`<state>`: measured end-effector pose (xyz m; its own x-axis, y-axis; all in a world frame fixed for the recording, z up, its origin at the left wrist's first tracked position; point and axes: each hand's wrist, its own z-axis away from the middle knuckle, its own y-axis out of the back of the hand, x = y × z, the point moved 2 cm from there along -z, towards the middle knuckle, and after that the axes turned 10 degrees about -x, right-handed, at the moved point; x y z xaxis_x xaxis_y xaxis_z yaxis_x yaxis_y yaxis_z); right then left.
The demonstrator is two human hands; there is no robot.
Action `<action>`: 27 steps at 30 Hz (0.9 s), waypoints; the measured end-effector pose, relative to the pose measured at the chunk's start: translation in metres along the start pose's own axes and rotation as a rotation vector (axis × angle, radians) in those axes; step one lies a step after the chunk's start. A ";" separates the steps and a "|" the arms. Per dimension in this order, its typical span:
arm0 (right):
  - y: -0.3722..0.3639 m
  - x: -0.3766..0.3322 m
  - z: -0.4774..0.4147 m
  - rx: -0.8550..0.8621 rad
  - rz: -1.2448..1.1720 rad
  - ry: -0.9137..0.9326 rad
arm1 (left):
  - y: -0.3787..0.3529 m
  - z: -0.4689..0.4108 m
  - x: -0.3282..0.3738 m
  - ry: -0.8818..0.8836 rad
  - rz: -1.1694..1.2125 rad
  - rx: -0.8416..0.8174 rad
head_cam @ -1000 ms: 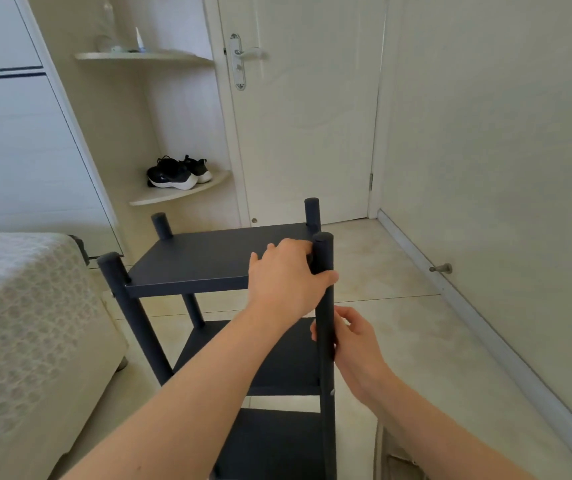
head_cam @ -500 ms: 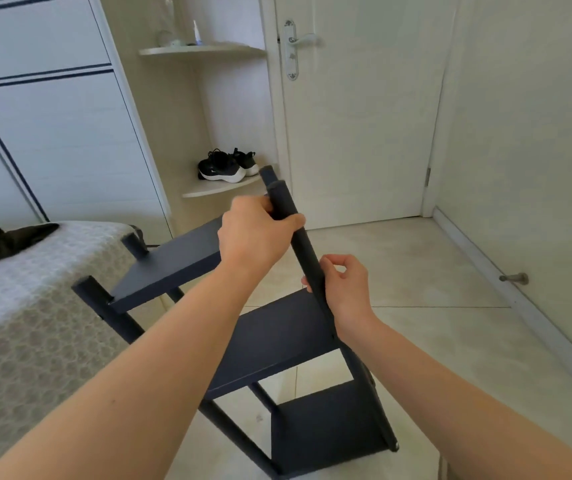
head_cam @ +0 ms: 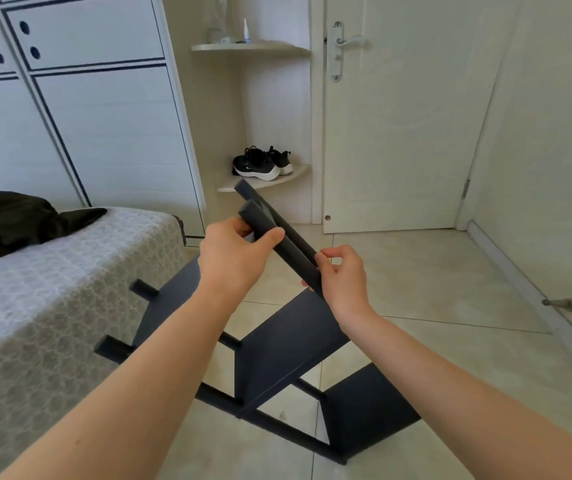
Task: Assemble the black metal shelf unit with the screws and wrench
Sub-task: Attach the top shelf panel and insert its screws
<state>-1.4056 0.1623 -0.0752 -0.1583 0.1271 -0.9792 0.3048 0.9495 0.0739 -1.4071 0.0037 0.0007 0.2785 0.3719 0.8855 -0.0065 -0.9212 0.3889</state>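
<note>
- The left hand (head_cam: 236, 258) curls round the top of a round black post (head_cam: 279, 245), thumb laid over it. The right hand (head_cam: 343, 282) pinches the same post lower down between thumb and fingertips.
- That post belongs to the black metal shelf unit (head_cam: 288, 344), which leans steeply toward the person's left. Only the foot ends at lower right appear to meet the floor.
- Risk: the tilted weight hangs from one smooth painted tube. The right pinch looks light, so if the left grip slid, the frame would likely swing down or twist.
- Risk: the feet bear on glossy beige floor tiles (head_cam: 433, 341). Hard metal on glaze could skid out or scratch it.
- Risk: loosely screwed joints could rack under this lean. Neither screws nor wrench are in view, so I cannot tell how tight they are.
- The unit has a matt dark finish, three thin flat sheet panels and cylindrical posts with flat-cut ends.
- Just beside two jutting post stubs is the bed with a grey-white honeycomb-patterned cover (head_cam: 35, 306), soft and textured; a stub could snag it. A crumpled dark garment (head_cam: 18, 220) lies on it.
- Farther off are a white panelled wardrobe (head_cam: 104, 126) and a curved cream corner shelf (head_cam: 288, 176) holding black trainers with white soles (head_cam: 260, 162).
- Farthest is a cream door (head_cam: 398, 133) with a silver lever handle.
</note>
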 end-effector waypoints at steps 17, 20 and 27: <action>0.002 0.049 0.036 -0.144 0.417 0.020 | 0.004 0.071 -0.099 0.335 0.348 -0.030; -0.003 0.068 0.048 -0.211 0.479 -0.016 | 0.003 0.089 -0.129 0.445 0.432 -0.053; -0.017 0.118 0.070 -0.348 0.549 -0.086 | -0.007 0.125 -0.201 0.638 0.560 -0.086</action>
<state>-1.3633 0.1412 -0.2058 0.0139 0.6102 -0.7922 -0.0037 0.7923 0.6102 -1.3426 -0.0788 -0.2116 -0.3821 -0.1189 0.9165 -0.0615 -0.9862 -0.1536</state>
